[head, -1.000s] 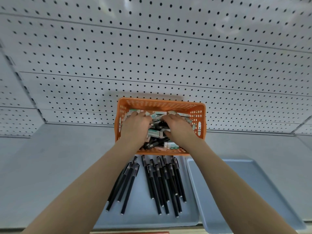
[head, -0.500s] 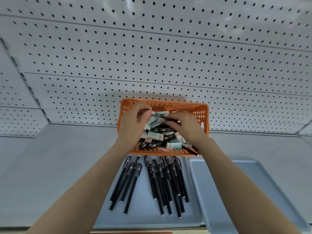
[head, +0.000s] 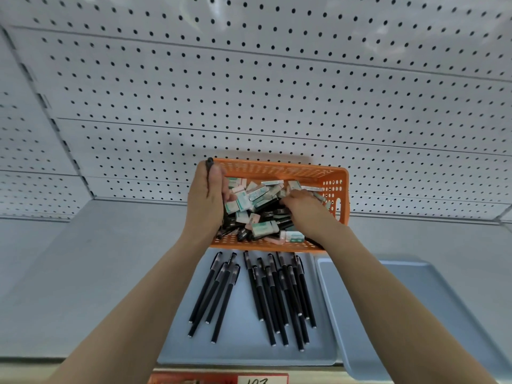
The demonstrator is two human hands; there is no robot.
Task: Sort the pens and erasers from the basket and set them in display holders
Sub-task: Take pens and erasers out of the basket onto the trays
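On the near left tray [head: 180,342] many black pens [head: 266,295] are laid side by side; a second tray [head: 435,295] lies just beside it. Behind them, more pens and erasers [head: 263,228] are mixed in the orange basket [head: 277,246]. One pen [head: 209,164] is gripped in the closed left hand [head: 206,200] at the basket's far left corner. The right hand [head: 304,209] is dug into the pile, fingers curled; whether something is pinched cannot be told. If the pile is stirred roughly, erasers may be pushed over the rim, or carried off together with a pen.
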